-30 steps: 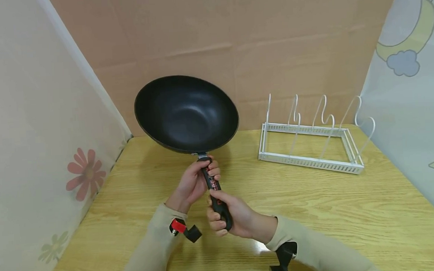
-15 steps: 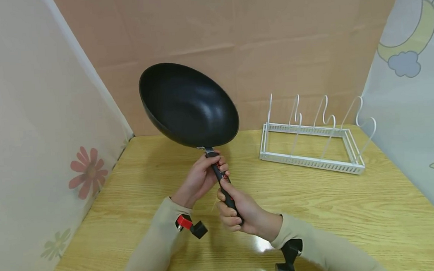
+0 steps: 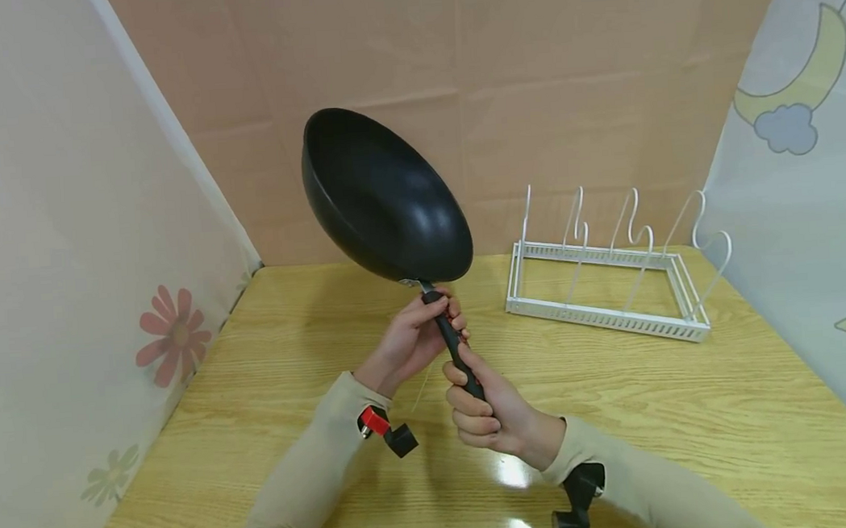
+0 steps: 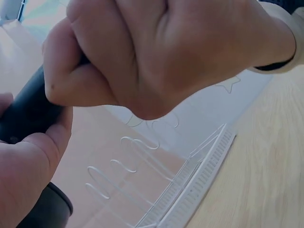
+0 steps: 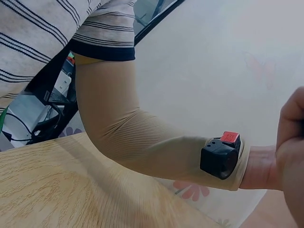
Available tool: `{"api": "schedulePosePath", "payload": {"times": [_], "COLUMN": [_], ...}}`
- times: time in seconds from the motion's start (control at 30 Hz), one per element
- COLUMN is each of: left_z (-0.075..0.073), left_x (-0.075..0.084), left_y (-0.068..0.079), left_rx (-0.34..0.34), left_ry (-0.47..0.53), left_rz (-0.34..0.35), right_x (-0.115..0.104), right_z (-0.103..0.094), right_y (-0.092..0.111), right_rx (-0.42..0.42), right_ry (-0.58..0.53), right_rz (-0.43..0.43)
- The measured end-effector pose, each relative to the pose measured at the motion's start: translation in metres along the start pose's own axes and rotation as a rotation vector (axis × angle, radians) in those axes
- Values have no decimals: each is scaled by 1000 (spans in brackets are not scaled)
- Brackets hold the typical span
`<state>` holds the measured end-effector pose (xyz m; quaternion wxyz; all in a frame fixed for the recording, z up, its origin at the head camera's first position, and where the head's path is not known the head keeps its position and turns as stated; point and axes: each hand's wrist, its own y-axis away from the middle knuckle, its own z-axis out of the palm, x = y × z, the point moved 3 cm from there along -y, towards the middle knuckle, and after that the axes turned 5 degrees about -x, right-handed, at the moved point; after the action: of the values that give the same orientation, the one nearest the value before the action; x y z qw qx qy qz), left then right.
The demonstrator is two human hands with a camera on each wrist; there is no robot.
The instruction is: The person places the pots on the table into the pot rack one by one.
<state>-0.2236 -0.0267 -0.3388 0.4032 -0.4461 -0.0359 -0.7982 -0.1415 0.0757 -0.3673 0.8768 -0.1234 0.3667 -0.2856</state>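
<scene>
A black wok is held up over the table in the head view, its bowl tilted with the dark inside facing me and its left rim raised. My left hand grips the upper part of the black handle, just below the bowl, thumb along the top. Lower down, my right hand wraps its fingers round the handle's end. The left wrist view shows both hands on the handle, with part of the wok at the bottom left.
A white wire rack with several upright curved dividers stands on the wooden table at the back right. A tan backdrop rises behind, and pale patterned walls flank both sides.
Both hands have moved right and slightly up with the wok. The bowl has turned clockwise and tipped further onto its side. The rack has stayed put.
</scene>
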Motion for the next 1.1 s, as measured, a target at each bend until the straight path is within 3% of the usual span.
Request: {"api": "schedulePosePath", "payload": {"times": [0.27,0.4,0.63,1.1], "left_z": [6,6,12,33], "left_x": [-3,-5,-7,-6], "left_y": [-11,-19,-26,-42], "left_rx": [-63,-78,-98,-92], "left_ry": [-70,-116,-159,-202], "left_rz": [-8,-19,-27,-97], "right_x": [-7,-10,-13,-23], "right_z": [-1,-2,-1,8], "right_y": [4,6,10,15], "right_rx": [-238,-305,-359,-426], "right_ry": [-137,-189,-251,-234], "right_rz": [-56,-74,-99,-118]}}
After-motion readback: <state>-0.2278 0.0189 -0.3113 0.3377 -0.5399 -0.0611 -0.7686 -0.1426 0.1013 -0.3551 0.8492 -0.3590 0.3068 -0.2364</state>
